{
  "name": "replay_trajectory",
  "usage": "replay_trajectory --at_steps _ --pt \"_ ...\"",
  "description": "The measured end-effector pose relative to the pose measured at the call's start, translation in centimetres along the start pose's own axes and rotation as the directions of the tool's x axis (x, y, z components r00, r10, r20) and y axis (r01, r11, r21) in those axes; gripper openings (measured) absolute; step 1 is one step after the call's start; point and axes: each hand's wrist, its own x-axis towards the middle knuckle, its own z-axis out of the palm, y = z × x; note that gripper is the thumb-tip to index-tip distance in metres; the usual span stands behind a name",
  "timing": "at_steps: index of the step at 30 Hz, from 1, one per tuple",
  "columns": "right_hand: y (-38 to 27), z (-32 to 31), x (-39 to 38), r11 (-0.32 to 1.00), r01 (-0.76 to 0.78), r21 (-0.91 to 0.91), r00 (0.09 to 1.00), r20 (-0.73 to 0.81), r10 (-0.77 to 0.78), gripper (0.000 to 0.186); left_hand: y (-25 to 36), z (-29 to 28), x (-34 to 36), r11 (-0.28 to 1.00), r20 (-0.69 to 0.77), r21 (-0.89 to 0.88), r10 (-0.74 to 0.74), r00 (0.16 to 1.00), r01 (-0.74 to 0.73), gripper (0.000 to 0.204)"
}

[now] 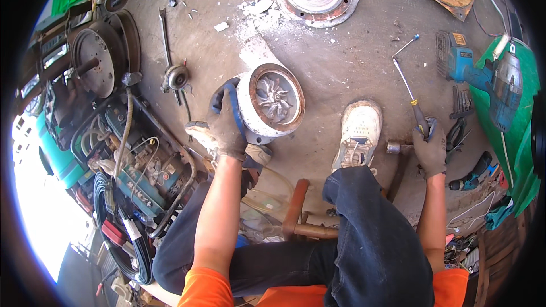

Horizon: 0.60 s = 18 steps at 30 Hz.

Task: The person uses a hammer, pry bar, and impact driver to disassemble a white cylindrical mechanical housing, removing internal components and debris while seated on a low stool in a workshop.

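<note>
My left hand [227, 122], in a grey and blue work glove, is closed around the left side of a round white blower housing [244, 105]. The housing stands on the floor, its rusty-rimmed opening facing up and showing a silvery finned impeller [274, 98] inside. White residue coats its outlet neck. On the right, my gloved right hand [430, 148] is closed on the handle of a screwdriver [420, 118]. Its shaft points away from me toward a thin rod with a blue tip [405, 46]. The screwdriver is well apart from the housing.
A round, whitened metal cover [315, 20] lies at the far middle, near white flakes [259, 8]. Power drills [506, 88] rest on green material at right, with pliers [456, 135] nearby. A hammer [398, 148] lies by my right shoe [360, 128]. Engine parts [139, 159] crowd the left.
</note>
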Motion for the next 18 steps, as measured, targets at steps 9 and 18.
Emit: replay_trajectory --at_steps 9,18 --pt "-11.5 0.2 -2.5 0.696 0.436 0.570 0.732 0.226 -0.643 0.046 0.5 0.2 -0.1 0.990 -0.011 0.136 0.042 0.999 -0.040 0.026" --pt "-13.9 1.9 -2.8 0.641 0.163 0.750 0.714 0.359 -0.601 0.050 -0.1 0.0 0.1 0.998 -0.010 0.042 -0.038 0.999 0.038 0.027"
